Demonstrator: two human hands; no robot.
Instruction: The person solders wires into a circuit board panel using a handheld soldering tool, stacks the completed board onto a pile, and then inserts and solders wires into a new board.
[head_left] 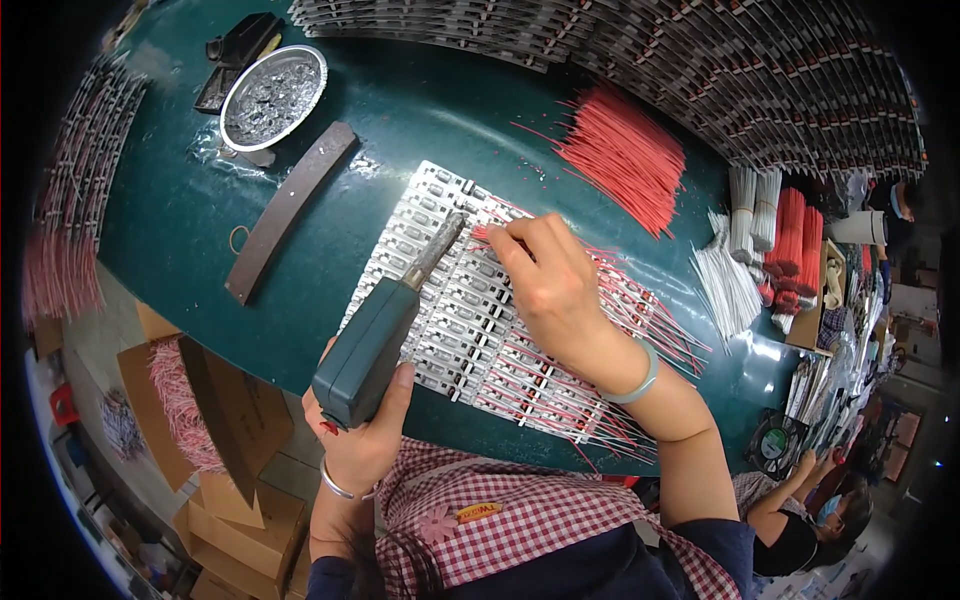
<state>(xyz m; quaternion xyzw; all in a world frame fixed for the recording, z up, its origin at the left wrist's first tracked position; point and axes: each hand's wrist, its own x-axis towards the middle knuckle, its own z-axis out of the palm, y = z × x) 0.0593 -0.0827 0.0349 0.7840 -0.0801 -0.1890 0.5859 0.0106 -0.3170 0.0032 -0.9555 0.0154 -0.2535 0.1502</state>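
I've got the left hand (pixel 362 440) wrapped around a green soldering gun (pixel 368 345), tip over the white circuit-board panel (pixel 405 238), can't tell from here if it's touching. Right hand (pixel 550 280) is pinching thin red wires (pixel 481 234) just beside that tip. Panel's lying on the green table (pixel 450 110), near a big red wire pile (pixel 625 160).

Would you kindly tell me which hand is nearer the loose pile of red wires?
Right: in the picture, the right hand is below and left of the pile of red wires; the left hand is much lower and farther left.
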